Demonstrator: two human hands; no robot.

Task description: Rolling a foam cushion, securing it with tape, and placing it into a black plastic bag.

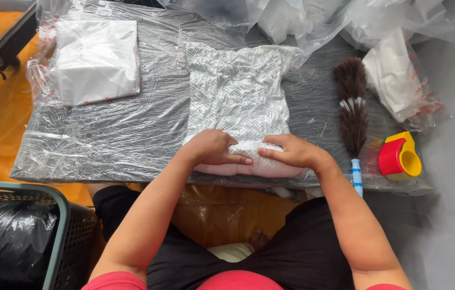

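Surroundings: the low work board (104, 139) is seen wrapped in clear plastic film, with orange sheeting lying beneath it on the left.
Folded stack: a bagged white folded piece (96, 62) is laid at the far left of the board, well apart from the hands.
Duster: a dark feather duster (352, 110) is laid just right of the cloth, brush end away from the person, its blue-and-white handle over the near edge.
Tape dispenser: a red-and-yellow tape dispenser (399, 157) is set near the board's right near corner, beside the duster handle.
Plastic bags: loose clear bags (399, 70) are heaped along the far and right edges, one overlapping the cloth's far right corner.
Basket: a dark mesh basket (28, 236) with a black bag inside is stood at the person's left.
Cloth: the white textured cloth (238, 91) is spread in the middle of the board, long axis running away from the person, near end rolled or folded over at the near edge.
Left hand: the left hand (212, 147) is pressed down, fingers curled, on the folded near end.
Right hand: the right hand (290, 151) is laid beside it, gripping the same fold, fingertips nearly met.
In the way: nothing is laid across the cloth apart from the bag at its far corner.
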